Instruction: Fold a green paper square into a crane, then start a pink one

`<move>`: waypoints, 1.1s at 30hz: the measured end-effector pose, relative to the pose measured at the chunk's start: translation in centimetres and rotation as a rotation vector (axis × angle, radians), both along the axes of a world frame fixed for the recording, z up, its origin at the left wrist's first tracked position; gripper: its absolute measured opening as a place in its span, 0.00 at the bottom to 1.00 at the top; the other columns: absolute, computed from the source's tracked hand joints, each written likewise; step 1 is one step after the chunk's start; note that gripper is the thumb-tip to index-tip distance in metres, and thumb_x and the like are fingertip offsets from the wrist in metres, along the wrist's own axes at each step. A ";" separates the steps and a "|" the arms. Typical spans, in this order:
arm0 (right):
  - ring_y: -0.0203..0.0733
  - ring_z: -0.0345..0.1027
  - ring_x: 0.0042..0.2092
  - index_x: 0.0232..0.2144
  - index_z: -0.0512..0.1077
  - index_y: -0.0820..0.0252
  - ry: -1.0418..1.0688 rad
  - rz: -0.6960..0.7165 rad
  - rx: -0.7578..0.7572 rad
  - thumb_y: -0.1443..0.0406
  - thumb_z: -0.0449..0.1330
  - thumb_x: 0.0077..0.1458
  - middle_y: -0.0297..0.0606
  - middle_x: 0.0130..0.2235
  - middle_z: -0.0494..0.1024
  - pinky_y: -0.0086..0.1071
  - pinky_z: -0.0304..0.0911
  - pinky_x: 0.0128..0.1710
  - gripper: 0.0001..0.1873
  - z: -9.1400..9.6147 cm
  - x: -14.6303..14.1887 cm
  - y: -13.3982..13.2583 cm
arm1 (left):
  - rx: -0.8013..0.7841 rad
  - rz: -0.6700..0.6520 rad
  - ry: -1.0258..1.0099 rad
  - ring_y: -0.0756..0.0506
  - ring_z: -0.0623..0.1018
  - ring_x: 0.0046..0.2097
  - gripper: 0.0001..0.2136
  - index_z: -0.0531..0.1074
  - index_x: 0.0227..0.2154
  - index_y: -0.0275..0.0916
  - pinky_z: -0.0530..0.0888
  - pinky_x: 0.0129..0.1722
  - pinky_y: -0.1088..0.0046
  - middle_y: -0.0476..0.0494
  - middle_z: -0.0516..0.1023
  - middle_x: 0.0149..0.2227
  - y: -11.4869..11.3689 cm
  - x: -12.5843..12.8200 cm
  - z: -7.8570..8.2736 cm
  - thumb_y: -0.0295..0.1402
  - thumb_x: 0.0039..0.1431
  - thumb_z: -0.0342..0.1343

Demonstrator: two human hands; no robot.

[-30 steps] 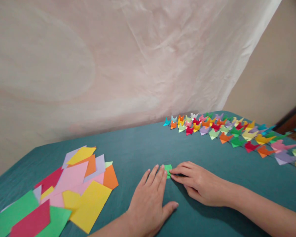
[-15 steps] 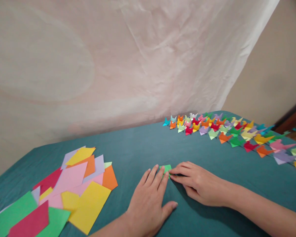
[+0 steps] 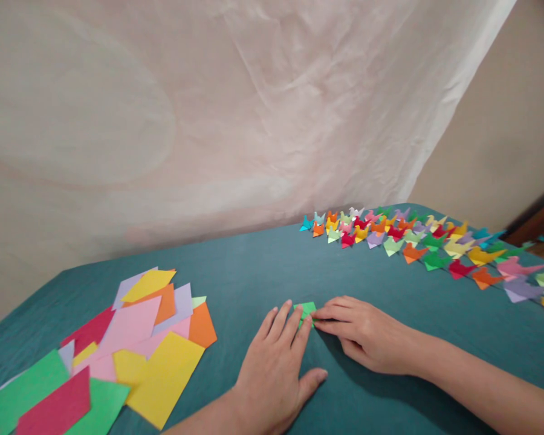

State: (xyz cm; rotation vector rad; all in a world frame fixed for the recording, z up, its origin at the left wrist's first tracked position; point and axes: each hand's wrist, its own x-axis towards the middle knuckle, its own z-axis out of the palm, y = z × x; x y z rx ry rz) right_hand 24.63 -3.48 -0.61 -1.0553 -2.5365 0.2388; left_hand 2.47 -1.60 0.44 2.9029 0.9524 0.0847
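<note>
A small piece of folded green paper (image 3: 307,309) lies flat between my hands on the teal cloth. My left hand (image 3: 274,365) rests palm down with its fingers spread, the tips of the index and middle fingers on the paper's left and lower edge. At the right edge, my right hand (image 3: 360,332) has its fingertips drawn together on the paper, the thumb tucked below them. The fingers of both hands hide part of the paper's lower half, so its folds there cannot be made out.
Loose coloured paper sheets (image 3: 167,377) overlap in a pile at the left. Folded paper birds (image 3: 435,261) stand in several rows along the right and far right of the cloth-covered table (image 3: 236,266). Behind the table hangs a pale sheet (image 3: 254,121).
Almost nothing differs. The hands and the green paper keep their places, with only a very slight shift of the whole view.
</note>
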 end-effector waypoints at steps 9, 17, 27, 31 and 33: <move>0.43 0.64 0.49 0.47 0.70 0.62 0.024 0.035 0.052 0.76 0.50 0.48 0.44 0.48 0.73 0.42 0.63 0.49 0.23 -0.3 0.3 0.2 | 0.010 -0.041 -0.014 0.40 0.50 0.63 0.29 0.51 0.60 0.40 0.54 0.60 0.59 0.47 0.52 0.63 0.1 0.0 0.2 0.51 0.62 0.36; 0.40 0.68 0.46 0.46 0.71 0.63 0.167 0.050 -0.005 0.77 0.49 0.48 0.45 0.47 0.75 0.38 0.63 0.49 0.24 -0.2 0.9 0.6 | -0.001 -0.051 -0.007 0.41 0.52 0.63 0.29 0.51 0.60 0.39 0.53 0.60 0.59 0.44 0.55 0.62 0.1 0.0 0.3 0.51 0.62 0.36; 0.40 0.67 0.47 0.47 0.70 0.58 0.100 0.069 0.053 0.76 0.49 0.48 0.43 0.47 0.74 0.39 0.64 0.47 0.24 -0.2 1.2 0.6 | 0.004 -0.050 -0.007 0.41 0.51 0.63 0.29 0.50 0.61 0.40 0.52 0.61 0.59 0.45 0.53 0.62 0.1 0.0 0.2 0.51 0.62 0.35; 0.42 0.66 0.48 0.48 0.69 0.59 0.021 0.080 0.090 0.75 0.50 0.49 0.44 0.48 0.73 0.41 0.63 0.48 0.24 -0.2 1.0 0.3 | -0.012 -0.047 -0.003 0.41 0.51 0.63 0.29 0.51 0.60 0.40 0.52 0.61 0.59 0.45 0.53 0.62 0.1 0.0 0.2 0.52 0.61 0.35; 0.43 0.65 0.48 0.49 0.69 0.61 -0.015 0.076 0.101 0.74 0.50 0.49 0.45 0.49 0.72 0.42 0.62 0.48 0.24 -0.3 0.9 0.2 | -0.014 -0.044 -0.007 0.41 0.51 0.63 0.29 0.51 0.60 0.40 0.52 0.61 0.60 0.45 0.53 0.62 0.1 0.0 0.3 0.51 0.62 0.36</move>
